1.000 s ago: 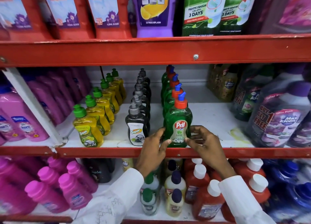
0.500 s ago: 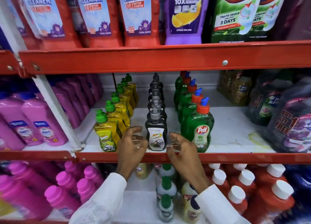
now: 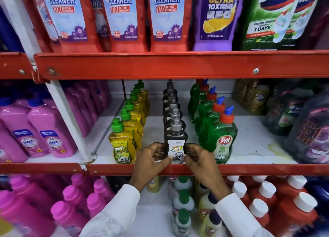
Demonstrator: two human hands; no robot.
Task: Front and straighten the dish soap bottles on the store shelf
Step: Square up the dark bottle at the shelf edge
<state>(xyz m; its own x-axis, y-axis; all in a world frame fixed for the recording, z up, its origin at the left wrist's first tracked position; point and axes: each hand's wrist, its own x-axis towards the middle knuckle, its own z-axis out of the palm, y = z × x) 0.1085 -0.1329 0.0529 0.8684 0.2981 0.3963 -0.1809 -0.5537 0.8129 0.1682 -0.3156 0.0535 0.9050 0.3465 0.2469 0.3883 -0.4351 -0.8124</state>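
Note:
Three rows of dish soap bottles run front to back on the middle shelf [image 3: 249,147]. The front black Super bottle [image 3: 175,140] with a grey cap stands upright at the shelf edge, label forward. My left hand [image 3: 151,158] grips its left side and my right hand [image 3: 199,158] its right side, thumbs at the base of the label. To its left stands the front yellow Super bottle [image 3: 121,146] with a green cap. To its right stands the front green Pril bottle [image 3: 220,140] with an orange-and-blue cap.
Red shelf rails [image 3: 178,66] run above and below the hands. Pink bottles [image 3: 44,130] fill the left bay beyond a white upright [image 3: 67,119]. Large dark refill packs [image 3: 306,130] sit at right. Bathroom cleaner bottles [image 3: 121,18] stand above; small bottles [image 3: 183,206] crowd the shelf below.
Both hands left the green Pril bottle, moved left and closed on the front black Super bottle. The view has also shifted left and closer.

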